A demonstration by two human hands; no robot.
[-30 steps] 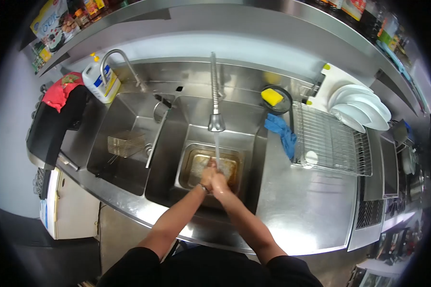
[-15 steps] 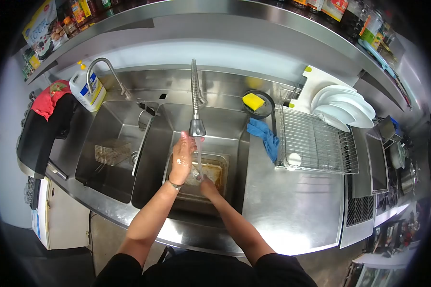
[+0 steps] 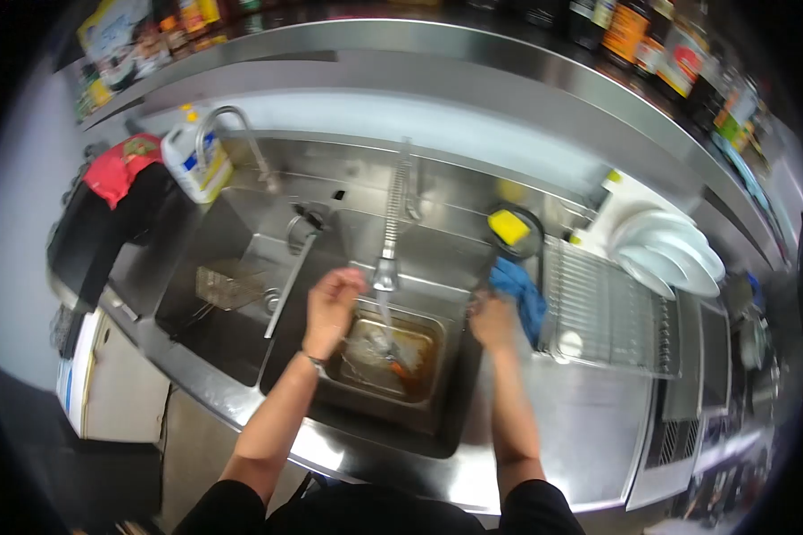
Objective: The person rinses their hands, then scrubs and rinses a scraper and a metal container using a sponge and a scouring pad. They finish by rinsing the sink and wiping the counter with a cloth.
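Water runs from the spring faucet's spray head (image 3: 385,275) into a metal tray (image 3: 437,382) in the middle sink basin. Just left of the stream is my left hand (image 3: 332,308), its fingers curled and blurred, with a band at the wrist. My right hand (image 3: 493,316) is over the basin's right edge, beside the blue cloth (image 3: 519,294); motion smears its fingers, and whether it touches the cloth cannot be made out. A yellow sponge (image 3: 509,227) lies in a dark round dish behind the cloth.
A wire basket (image 3: 227,285) sits in the left basin. At the right, a wire dish rack (image 3: 611,308) stands near white plates (image 3: 669,250). A white jug (image 3: 196,160) with a yellow pump is at the back left. A shelf (image 3: 401,34) with bottles runs above.
My right hand has moved from the water stream to the right, beside the blue cloth. My left hand has shifted slightly away from the stream. The whole view has tilted and shifted.
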